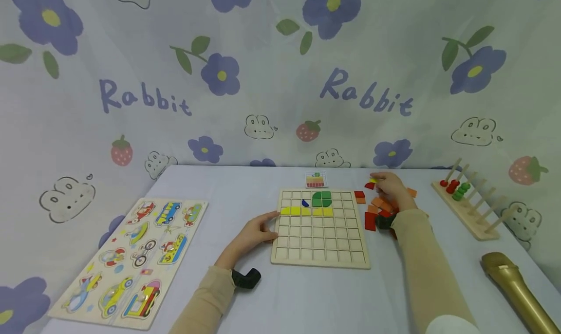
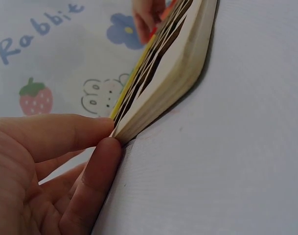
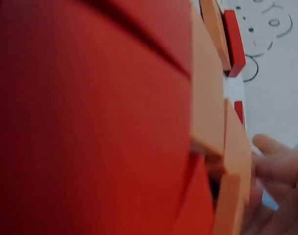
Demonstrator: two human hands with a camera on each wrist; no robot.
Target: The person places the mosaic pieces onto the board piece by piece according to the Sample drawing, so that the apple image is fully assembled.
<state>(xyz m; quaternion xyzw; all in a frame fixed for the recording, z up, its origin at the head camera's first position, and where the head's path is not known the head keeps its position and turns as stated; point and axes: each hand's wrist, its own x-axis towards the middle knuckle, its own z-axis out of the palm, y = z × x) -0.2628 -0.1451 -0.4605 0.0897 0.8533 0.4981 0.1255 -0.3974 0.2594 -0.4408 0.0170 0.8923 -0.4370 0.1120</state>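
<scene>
In the head view a wooden grid board (image 1: 320, 265) lies on the table, with a row of yellow pieces (image 1: 307, 211), green pieces (image 1: 322, 199) and a small blue piece (image 1: 305, 203) in its cells. My left hand (image 1: 254, 231) touches the board's left edge with index finger and thumb; its wrist view shows these fingertips (image 2: 107, 128) right at the rim. Beyond the board's right side, my right hand (image 1: 391, 188) pinches a small yellow piece (image 1: 373, 180) at its fingertips, over a red piece (image 1: 369, 185). Its palm side is mostly hidden.
Loose orange pieces (image 1: 382, 205) and red pieces (image 1: 370, 221) lie under the right wrist. A pattern card (image 1: 316, 179) sits behind the board. At left is a vehicle puzzle (image 1: 127, 261); at right, a bead-peg stand (image 1: 471, 205) and a gold microphone (image 1: 517, 285).
</scene>
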